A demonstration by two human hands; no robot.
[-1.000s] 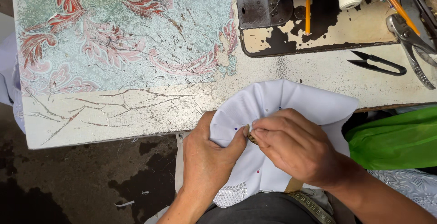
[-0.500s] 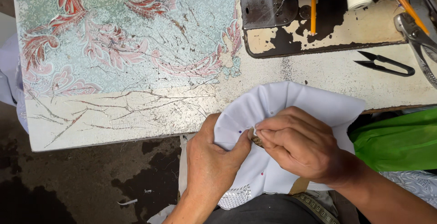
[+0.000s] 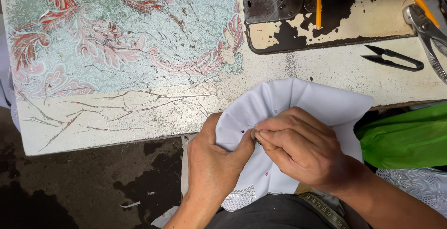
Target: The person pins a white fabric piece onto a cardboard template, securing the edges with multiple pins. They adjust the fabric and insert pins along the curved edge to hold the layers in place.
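Gripping the white cloth [image 3: 298, 103] at the table's near edge [image 3: 116, 140], the left hand [image 3: 214, 164] clamps a fold; the right hand [image 3: 298, 147] pinches it beside, fingertips together. Bare tabletop lies left; black snips [image 3: 393, 57] and green fabric [image 3: 407, 136] lie right.

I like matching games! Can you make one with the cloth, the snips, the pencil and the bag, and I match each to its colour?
Things:
1. cloth
2. snips
3. pencil
4. bag

Colours:
a. green
b. yellow
c. white
d. black

Pairs: 1-c, 2-d, 3-b, 4-a
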